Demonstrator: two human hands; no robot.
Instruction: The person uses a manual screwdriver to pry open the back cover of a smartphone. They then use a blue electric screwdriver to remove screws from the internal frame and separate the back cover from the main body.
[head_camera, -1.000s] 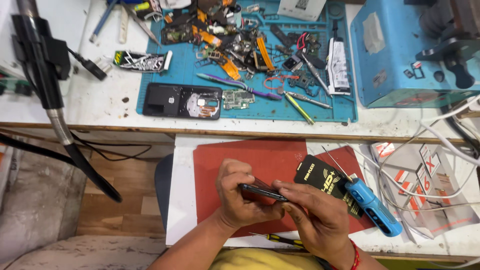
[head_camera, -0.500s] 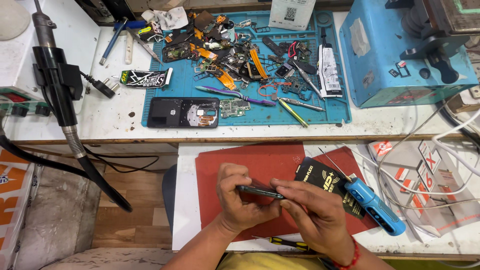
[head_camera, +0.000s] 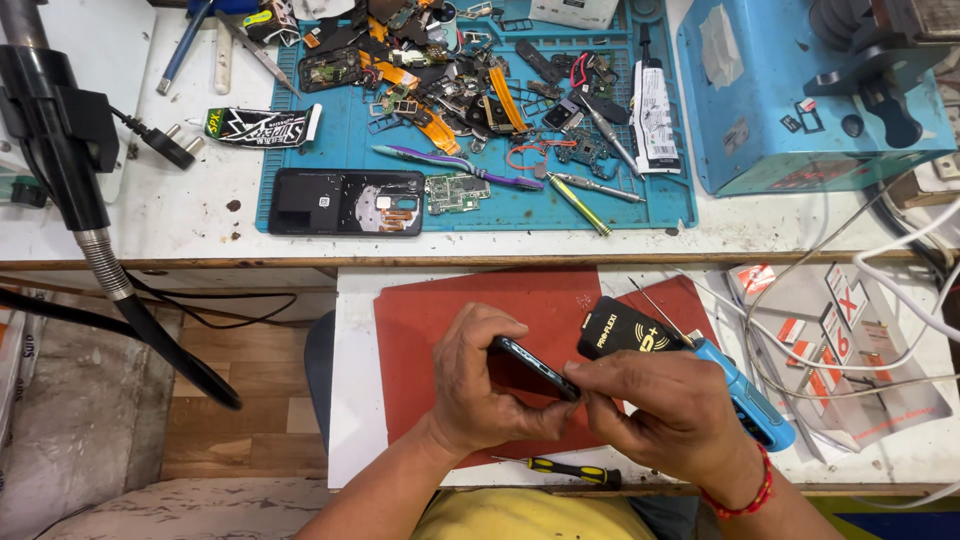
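My left hand (head_camera: 480, 385) and my right hand (head_camera: 665, 410) together grip a thin dark phone (head_camera: 535, 368), held edge-up over a red work mat (head_camera: 440, 305). The left hand wraps its near end, the right pinches its far end. Just beyond my right hand lie a black pouch with yellow print (head_camera: 625, 330) and a blue-handled screwdriver (head_camera: 745, 400). A small black and yellow screwdriver (head_camera: 565, 469) rests on the mat's near edge under my wrists.
A blue mat (head_camera: 640, 200) at the back carries an opened phone back (head_camera: 345, 201), a circuit board (head_camera: 457, 192), tweezers and several loose parts. A blue machine (head_camera: 790, 100) stands at back right, white cables (head_camera: 880, 300) at right, a black flexible hose (head_camera: 130, 300) at left.
The view has shifted slightly downward and nearer. My hands keep hold of the phone, which is now tilted more, its right end lower.
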